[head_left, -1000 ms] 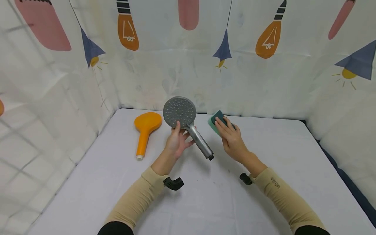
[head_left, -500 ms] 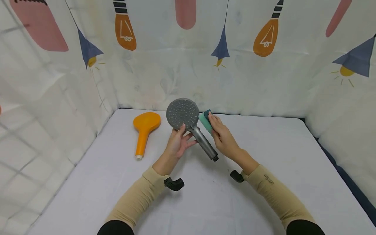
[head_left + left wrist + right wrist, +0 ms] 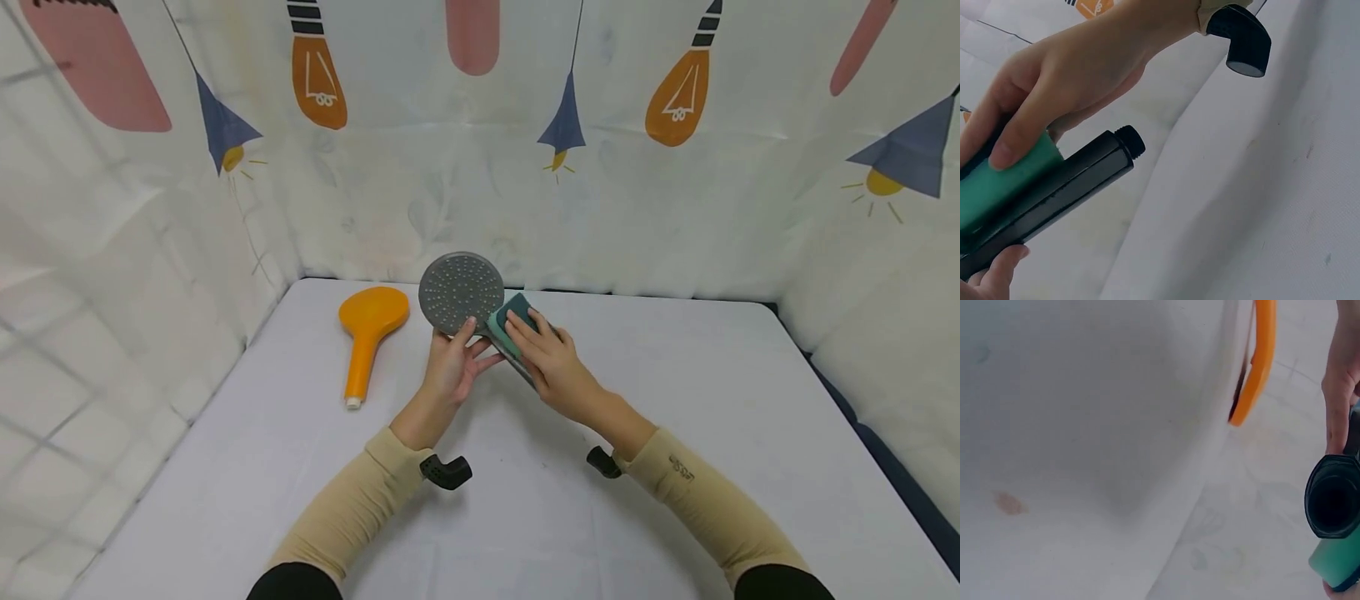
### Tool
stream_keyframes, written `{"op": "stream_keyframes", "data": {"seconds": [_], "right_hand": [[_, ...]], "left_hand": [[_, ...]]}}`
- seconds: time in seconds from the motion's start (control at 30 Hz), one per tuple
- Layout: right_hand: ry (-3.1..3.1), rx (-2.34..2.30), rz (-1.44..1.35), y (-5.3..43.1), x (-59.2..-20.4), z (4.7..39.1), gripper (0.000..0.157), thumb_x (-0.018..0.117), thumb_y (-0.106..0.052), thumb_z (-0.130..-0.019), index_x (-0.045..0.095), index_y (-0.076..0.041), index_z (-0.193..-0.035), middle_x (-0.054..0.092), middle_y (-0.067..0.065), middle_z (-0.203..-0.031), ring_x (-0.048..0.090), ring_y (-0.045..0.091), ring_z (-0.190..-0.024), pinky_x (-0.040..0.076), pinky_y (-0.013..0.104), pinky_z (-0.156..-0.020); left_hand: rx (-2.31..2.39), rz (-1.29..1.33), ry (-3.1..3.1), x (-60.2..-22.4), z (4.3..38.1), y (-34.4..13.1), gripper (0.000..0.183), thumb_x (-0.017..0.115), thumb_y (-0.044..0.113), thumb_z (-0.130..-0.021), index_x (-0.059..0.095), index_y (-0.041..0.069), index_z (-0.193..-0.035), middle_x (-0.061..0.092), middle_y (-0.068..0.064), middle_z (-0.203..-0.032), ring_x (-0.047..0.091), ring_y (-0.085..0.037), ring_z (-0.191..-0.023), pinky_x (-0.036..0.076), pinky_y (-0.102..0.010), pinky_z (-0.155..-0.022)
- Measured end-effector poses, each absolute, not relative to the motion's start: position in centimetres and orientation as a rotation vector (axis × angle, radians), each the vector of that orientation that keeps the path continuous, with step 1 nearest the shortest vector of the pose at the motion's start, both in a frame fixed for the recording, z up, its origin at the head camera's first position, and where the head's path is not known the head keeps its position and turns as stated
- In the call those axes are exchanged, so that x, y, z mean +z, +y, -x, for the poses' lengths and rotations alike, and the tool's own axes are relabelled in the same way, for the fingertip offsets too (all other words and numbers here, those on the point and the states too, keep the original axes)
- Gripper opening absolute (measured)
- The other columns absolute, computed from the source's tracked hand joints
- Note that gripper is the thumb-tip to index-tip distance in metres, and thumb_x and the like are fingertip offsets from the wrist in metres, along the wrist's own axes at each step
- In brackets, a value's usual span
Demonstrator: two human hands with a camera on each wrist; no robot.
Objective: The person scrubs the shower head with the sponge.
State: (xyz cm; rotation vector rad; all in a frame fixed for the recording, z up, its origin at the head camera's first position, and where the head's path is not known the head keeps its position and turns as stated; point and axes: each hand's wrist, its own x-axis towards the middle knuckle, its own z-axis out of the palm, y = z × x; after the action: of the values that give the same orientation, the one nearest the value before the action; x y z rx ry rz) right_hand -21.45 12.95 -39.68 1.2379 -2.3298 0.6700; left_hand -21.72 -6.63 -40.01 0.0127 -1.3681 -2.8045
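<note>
A grey shower head [image 3: 461,292] with a round nozzle face is held up over the table by my left hand [image 3: 450,371], its thumb at the neck. Its handle [image 3: 1079,190] slants down to the right and ends in a threaded tip. My right hand [image 3: 558,371] grips a green sponge [image 3: 501,321] with a dark teal top layer. In the left wrist view the sponge [image 3: 1007,184] lies along the handle's upper side, with the right thumb on its edge. The right wrist view looks into the hollow handle end [image 3: 1335,500], the sponge just below it.
An orange shower head [image 3: 363,337] with a white end lies on the white table [image 3: 480,533], left of my left hand. A white printed cloth [image 3: 420,183] hangs behind the table and along its sides. A black wrist camera [image 3: 446,472] is worn at the left cuff.
My right hand has brought the sponge leftward from beside the shower head onto its handle, now partly covering it. The left hand has kept its hold with only small shifts.
</note>
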Motion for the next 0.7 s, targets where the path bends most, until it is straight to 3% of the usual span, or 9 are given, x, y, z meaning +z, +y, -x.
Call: {"op": "stream_keyframes", "data": {"seconds": [0.1, 0.3, 0.57, 0.7], "right_hand": [[-2.286, 0.505, -1.306, 13.4, -40.0, 20.9, 0.063, 0.071, 0.006, -0.091, 0.049, 0.0, -0.15, 0.045, 0.016, -0.156, 0.038, 0.046, -0.143, 0.038, 0.073, -0.097], [-2.169, 0.294, -1.439, 15.0, -40.8, 20.4, 0.07, 0.085, 0.006, -0.077, 0.06, -0.005, -0.142, 0.056, 0.011, -0.147, 0.048, 0.042, -0.136, 0.041, 0.068, -0.097], [-2.239, 0.593, -1.238, 13.8, -40.6, 21.6, 0.061, 0.07, 0.01, -0.09, 0.05, 0.004, -0.148, 0.048, 0.019, -0.153, 0.039, 0.048, -0.141, 0.036, 0.074, -0.098], [-2.235, 0.635, -1.21, 12.8, -40.5, 21.6, 0.059, 0.07, 0.01, -0.09, 0.052, 0.005, -0.146, 0.048, 0.02, -0.152, 0.038, 0.05, -0.141, 0.036, 0.074, -0.097]], "left_hand": [[-2.792, -0.083, -1.369, -39.9, 21.8, -6.9, 0.05, 0.045, 0.011, -0.111, 0.025, 0.015, -0.157, 0.048, -0.016, -0.147, 0.066, -0.033, -0.114, 0.054, -0.057, -0.085], [-2.796, -0.168, -1.349, -39.8, 22.0, -7.4, 0.051, 0.045, 0.013, -0.111, 0.026, 0.011, -0.158, 0.043, -0.02, -0.151, 0.051, -0.046, -0.132, 0.041, -0.066, -0.097], [-2.83, -0.101, -1.411, -39.9, 22.1, -6.8, 0.052, 0.046, 0.015, -0.111, 0.027, 0.016, -0.16, 0.045, -0.017, -0.152, 0.051, -0.045, -0.132, 0.044, -0.066, -0.094], [-2.807, -0.074, -1.419, -39.7, 22.1, -6.8, 0.052, 0.046, 0.014, -0.111, 0.027, 0.014, -0.159, 0.046, -0.017, -0.151, 0.052, -0.046, -0.131, 0.045, -0.066, -0.093]]}}
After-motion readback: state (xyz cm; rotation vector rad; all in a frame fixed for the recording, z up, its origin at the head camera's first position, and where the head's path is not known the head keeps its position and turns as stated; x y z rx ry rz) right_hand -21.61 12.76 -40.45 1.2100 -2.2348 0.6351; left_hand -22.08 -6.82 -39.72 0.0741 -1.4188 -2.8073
